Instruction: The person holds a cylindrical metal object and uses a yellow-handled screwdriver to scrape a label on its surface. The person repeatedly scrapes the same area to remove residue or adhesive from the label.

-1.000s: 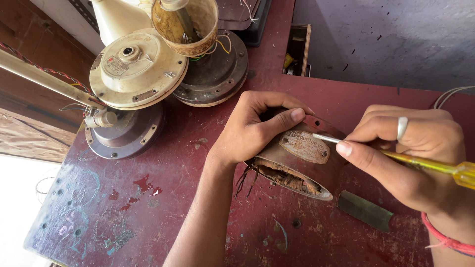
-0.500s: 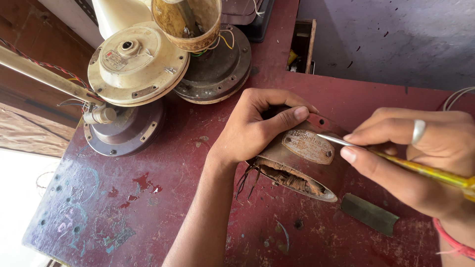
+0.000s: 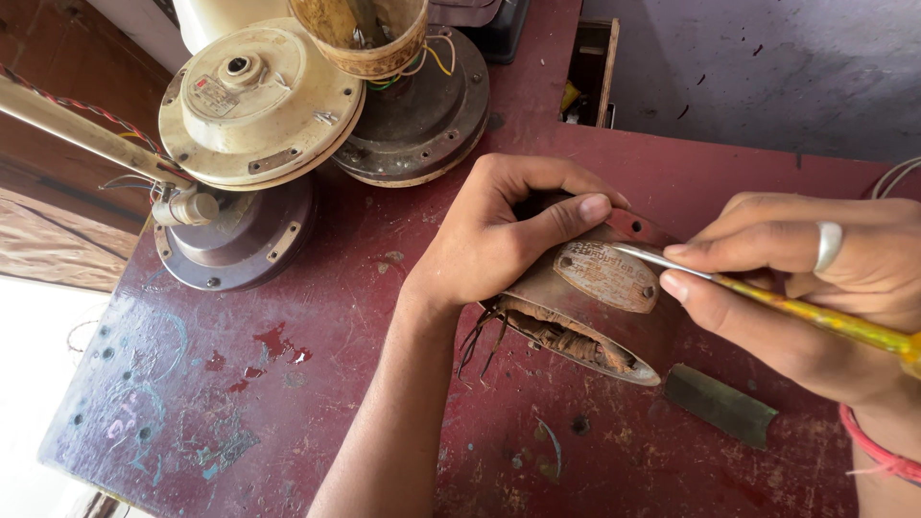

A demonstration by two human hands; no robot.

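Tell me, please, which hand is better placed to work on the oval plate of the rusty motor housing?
The right hand: it holds the yellow-handled screwdriver with its tip at the oval plate. The left hand grips the rusty motor housing, thumb beside the plate, steadying it.

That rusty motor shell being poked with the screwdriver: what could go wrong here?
1. The screwdriver tip rests on the shell's oval nameplate, right beside the left hand's thumb; a slip could jab it.
2. The motor housing lies on its side on the red table, steadied only by the left hand, so it might roll under pressure.
3. Frayed windings show at its open end and could snag or tear.
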